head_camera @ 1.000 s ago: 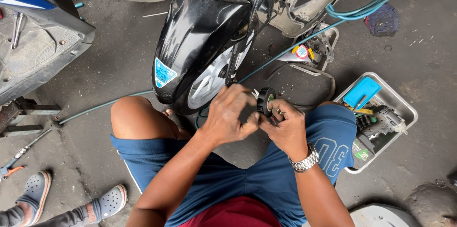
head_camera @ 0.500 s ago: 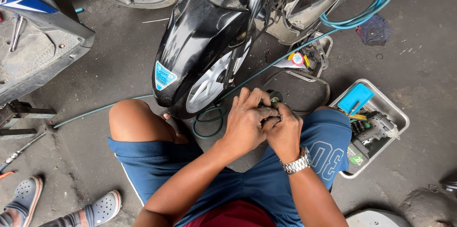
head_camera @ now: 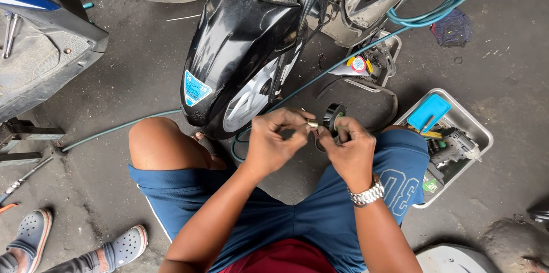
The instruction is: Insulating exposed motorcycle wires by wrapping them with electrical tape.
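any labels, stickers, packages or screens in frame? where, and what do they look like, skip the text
Blue shield-shaped sticker: on the black front fender, left of the wheel.
Round red-and-white label: on something small by the scooter's stand, above the hands.
Small green-and-white label: front edge of the grey tool tray.
No screens.

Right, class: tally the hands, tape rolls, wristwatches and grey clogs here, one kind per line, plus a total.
hands: 2, left hand, right hand
black tape roll: 1
silver wristwatch: 1
grey clogs: 2
total: 6
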